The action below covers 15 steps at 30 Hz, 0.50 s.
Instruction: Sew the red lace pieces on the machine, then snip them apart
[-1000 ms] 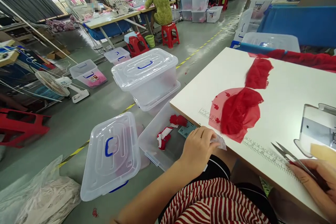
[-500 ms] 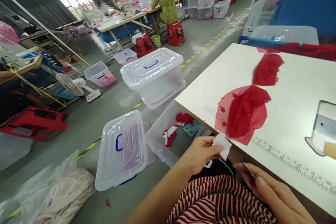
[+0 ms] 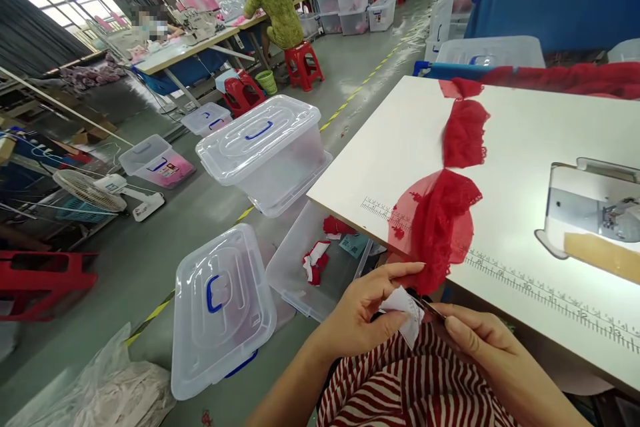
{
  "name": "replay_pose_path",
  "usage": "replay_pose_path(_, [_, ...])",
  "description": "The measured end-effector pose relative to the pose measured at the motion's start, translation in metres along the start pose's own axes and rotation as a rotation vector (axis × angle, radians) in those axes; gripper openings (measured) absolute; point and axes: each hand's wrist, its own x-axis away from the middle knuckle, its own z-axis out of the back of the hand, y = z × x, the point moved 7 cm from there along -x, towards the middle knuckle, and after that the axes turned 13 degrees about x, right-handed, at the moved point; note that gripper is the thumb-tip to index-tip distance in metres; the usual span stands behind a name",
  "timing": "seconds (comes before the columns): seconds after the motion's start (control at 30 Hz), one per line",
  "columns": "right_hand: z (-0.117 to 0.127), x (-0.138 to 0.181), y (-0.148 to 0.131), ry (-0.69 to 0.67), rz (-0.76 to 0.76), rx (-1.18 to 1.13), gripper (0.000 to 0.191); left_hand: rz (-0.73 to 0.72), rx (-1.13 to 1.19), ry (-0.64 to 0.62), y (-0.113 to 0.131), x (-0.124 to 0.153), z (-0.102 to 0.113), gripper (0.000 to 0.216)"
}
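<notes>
Scissors (image 3: 431,309) are gripped in the right hand's (image 3: 485,340) fingers, a white piece (image 3: 411,327) pinched by the left hand's (image 3: 367,310), just off the worktop's (image 3: 385,140) edge. Red lace (image 3: 431,240) is draped there, right beside the blades: should it slip, lace or fingertip could be nicked.

Sheer cloth (image 3: 434,230), smooth tabletop (image 3: 383,147); glossy plastic lid (image 3: 257,140)

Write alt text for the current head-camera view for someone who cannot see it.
The left hand pinches a small white cloth-like piece while the right hand holds dark metal scissors close to it. Sheer red lace-trimmed fabric lies across the white tabletop and hangs over its near edge; an open clear plastic bin sits lower, to the left.
</notes>
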Motion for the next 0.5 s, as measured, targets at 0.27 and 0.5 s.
replay_pose_path(0.27, [0.002, 0.007, -0.020, 0.201, 0.468, 0.136, 0.030, -0.056, -0.119, 0.011, -0.011, 0.003, -0.008, 0.007])
replay_pose_path(0.5, [0.043, 0.040, -0.048, 0.479, 0.711, 0.509, 0.010, -0.145, -0.394, 0.002, -0.004, -0.004, -0.023, 0.021])
